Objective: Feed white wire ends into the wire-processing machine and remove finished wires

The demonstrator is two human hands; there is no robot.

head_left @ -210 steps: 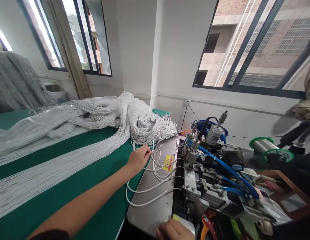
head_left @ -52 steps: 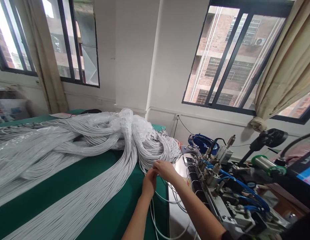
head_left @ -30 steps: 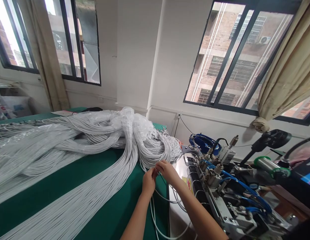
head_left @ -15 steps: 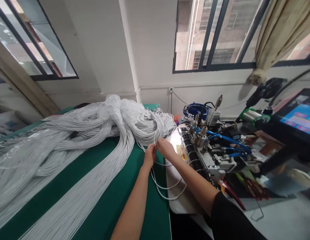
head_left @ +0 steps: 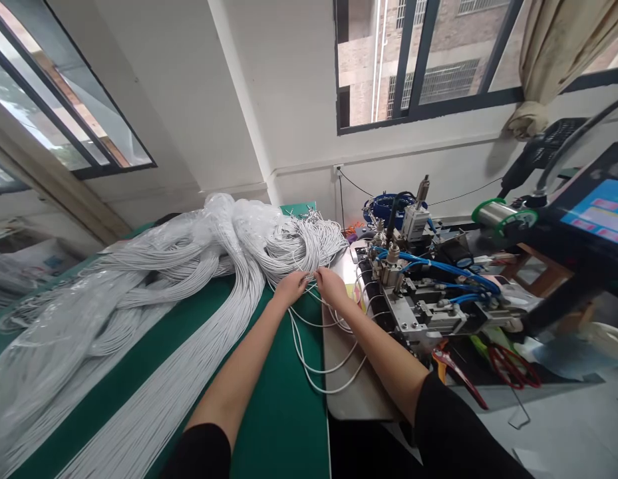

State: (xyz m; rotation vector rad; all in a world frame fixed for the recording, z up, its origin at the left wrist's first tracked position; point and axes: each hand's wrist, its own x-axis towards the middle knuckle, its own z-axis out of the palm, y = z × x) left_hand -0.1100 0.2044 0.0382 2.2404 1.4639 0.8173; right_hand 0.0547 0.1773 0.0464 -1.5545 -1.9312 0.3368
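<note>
Here, the left hand (head_left: 290, 287) and right hand (head_left: 331, 287) each show a fingertip grip, apparently closed on a white cable (head_left: 311, 277) between them; cable pile (head_left: 301, 246) at twelve o'clock. Presumably light, springy and smooth, the strand suits pinching near its end.

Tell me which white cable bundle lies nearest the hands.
The looped white cable bundle, just beyond the left hand and right hand; the others stretch leftward.
</note>
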